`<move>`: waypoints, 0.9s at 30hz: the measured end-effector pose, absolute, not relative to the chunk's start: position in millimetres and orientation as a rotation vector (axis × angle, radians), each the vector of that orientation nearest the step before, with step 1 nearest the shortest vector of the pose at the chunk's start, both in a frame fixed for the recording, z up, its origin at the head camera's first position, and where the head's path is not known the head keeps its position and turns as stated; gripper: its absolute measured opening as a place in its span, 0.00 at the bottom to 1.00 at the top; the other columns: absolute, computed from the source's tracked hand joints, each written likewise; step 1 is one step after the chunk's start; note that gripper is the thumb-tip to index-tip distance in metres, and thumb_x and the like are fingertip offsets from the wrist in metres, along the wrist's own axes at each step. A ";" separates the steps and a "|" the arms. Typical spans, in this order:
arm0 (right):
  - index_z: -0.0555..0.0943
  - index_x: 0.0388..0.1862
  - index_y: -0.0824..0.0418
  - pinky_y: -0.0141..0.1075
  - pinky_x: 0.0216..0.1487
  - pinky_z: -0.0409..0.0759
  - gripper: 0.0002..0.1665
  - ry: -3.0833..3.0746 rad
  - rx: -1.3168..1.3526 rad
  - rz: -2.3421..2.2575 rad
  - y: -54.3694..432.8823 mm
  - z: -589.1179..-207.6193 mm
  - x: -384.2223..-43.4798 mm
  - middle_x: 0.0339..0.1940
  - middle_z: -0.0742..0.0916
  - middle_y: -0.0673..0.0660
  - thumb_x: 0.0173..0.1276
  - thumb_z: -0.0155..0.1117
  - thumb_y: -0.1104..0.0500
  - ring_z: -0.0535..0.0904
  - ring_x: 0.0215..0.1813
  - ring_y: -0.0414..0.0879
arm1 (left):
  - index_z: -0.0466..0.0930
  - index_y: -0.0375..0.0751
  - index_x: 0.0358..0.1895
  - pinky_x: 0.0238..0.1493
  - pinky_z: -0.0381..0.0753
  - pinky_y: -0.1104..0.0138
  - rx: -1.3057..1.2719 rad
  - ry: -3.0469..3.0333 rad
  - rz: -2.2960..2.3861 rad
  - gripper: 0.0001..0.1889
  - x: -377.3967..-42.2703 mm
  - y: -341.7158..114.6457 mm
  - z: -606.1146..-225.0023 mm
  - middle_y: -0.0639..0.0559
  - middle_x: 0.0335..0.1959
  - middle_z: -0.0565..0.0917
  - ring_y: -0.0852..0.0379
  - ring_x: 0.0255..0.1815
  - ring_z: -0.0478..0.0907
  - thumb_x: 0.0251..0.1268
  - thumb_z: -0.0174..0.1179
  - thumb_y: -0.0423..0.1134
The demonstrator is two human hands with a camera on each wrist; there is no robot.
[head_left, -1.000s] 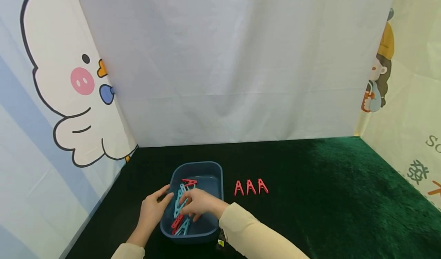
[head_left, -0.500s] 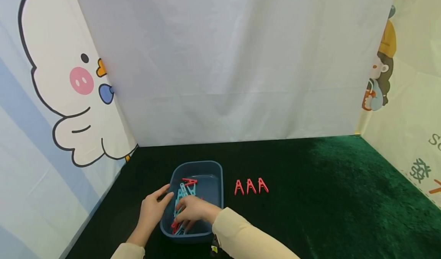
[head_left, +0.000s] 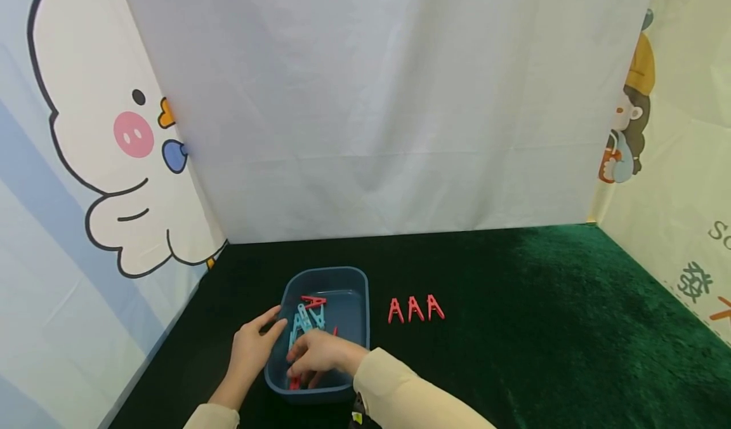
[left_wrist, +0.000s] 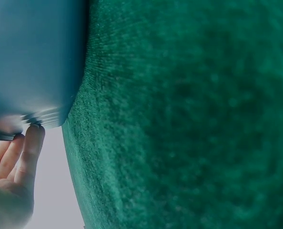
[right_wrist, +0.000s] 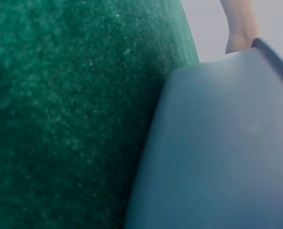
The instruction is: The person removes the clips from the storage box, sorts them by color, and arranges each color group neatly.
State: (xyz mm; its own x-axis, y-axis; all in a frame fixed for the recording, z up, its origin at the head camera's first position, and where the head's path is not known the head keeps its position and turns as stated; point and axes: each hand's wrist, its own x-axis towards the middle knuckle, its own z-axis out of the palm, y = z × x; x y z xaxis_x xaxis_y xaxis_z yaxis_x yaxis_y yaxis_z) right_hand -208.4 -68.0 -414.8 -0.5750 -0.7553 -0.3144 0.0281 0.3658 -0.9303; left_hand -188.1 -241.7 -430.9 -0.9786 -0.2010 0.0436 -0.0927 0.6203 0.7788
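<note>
Reaching into the near half of the bin [head_left: 349,308], our right grip [head_left: 321,354] dips low among pegs [head_left: 294,383]; whether it pinches one, we cannot tell. Our left grip [head_left: 250,348] rests loosely on the left rim [head_left: 268,372], probably steadying the bin. Blue pegs [head_left: 305,317] and a red peg [head_left: 314,299] lie farther inside; right, on the worktop [head_left: 542,302], three red pegs [head_left: 413,303] make a seemingly deliberate row.

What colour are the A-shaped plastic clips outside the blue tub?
The three clips are pinkish red, clearest in head view.
</note>
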 end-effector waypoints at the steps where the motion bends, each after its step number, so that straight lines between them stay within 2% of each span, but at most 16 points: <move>1: 0.78 0.46 0.69 0.40 0.33 0.81 0.12 1.858 -0.644 -1.276 -68.1 -415.0 -207.9 0.30 0.83 0.56 0.64 0.60 0.65 0.81 0.31 0.48 | 0.71 0.41 0.62 0.28 0.71 0.66 0.247 -2.712 -1.298 0.22 -188.1 -242.0 -431.1 0.36 0.56 0.74 0.51 0.37 0.75 0.67 0.53 0.44; 4: 0.79 0.43 0.69 0.38 0.33 0.80 0.10 1.858 -0.694 -1.233 -68.0 -414.0 -206.3 0.28 0.83 0.55 0.64 0.60 0.66 0.81 0.31 0.46 | 0.71 0.41 0.62 0.30 0.72 0.66 0.240 -2.708 -1.306 0.22 -188.0 -242.8 -431.7 0.36 0.56 0.74 0.51 0.39 0.76 0.67 0.53 0.44; 7: 0.80 0.41 0.69 0.36 0.34 0.80 0.08 1.859 -0.739 -1.200 -67.9 -413.7 -204.5 0.27 0.83 0.54 0.63 0.59 0.67 0.80 0.31 0.44 | 0.71 0.41 0.62 0.26 0.71 0.66 0.239 -2.700 -1.318 0.22 -187.8 -242.7 -431.8 0.37 0.55 0.75 0.52 0.34 0.75 0.67 0.53 0.44; 11: 0.80 0.36 0.68 0.34 0.34 0.79 0.05 1.876 -0.747 -1.208 -68.4 -416.0 -202.9 0.26 0.83 0.54 0.62 0.59 0.68 0.79 0.30 0.43 | 0.71 0.40 0.62 0.25 0.70 0.66 0.234 -2.693 -1.315 0.22 -187.4 -242.3 -431.8 0.36 0.55 0.75 0.53 0.32 0.74 0.67 0.54 0.44; 14: 0.80 0.33 0.67 0.33 0.33 0.79 0.03 1.892 -0.743 -1.218 -68.8 -417.2 -201.9 0.26 0.82 0.53 0.62 0.60 0.68 0.78 0.29 0.42 | 0.71 0.40 0.61 0.27 0.71 0.66 0.225 -2.690 -1.308 0.22 -187.7 -242.2 -431.9 0.36 0.56 0.74 0.52 0.35 0.74 0.67 0.53 0.44; 19: 0.79 0.31 0.64 0.32 0.30 0.76 0.00 1.959 -0.757 -1.195 -70.4 -418.6 -199.1 0.25 0.81 0.54 0.61 0.62 0.67 0.76 0.27 0.43 | 0.71 0.41 0.62 0.23 0.69 0.66 0.239 -2.696 -1.325 0.22 -188.0 -242.6 -432.1 0.37 0.55 0.74 0.53 0.29 0.72 0.67 0.53 0.45; 27: 0.75 0.43 0.61 0.35 0.31 0.75 0.12 1.965 -0.737 -1.250 -66.0 -415.3 -197.1 0.33 0.78 0.53 0.60 0.60 0.69 0.74 0.30 0.46 | 0.70 0.40 0.63 0.31 0.74 0.66 0.234 -2.712 -1.306 0.23 -186.9 -242.8 -432.2 0.34 0.59 0.71 0.45 0.46 0.75 0.68 0.52 0.46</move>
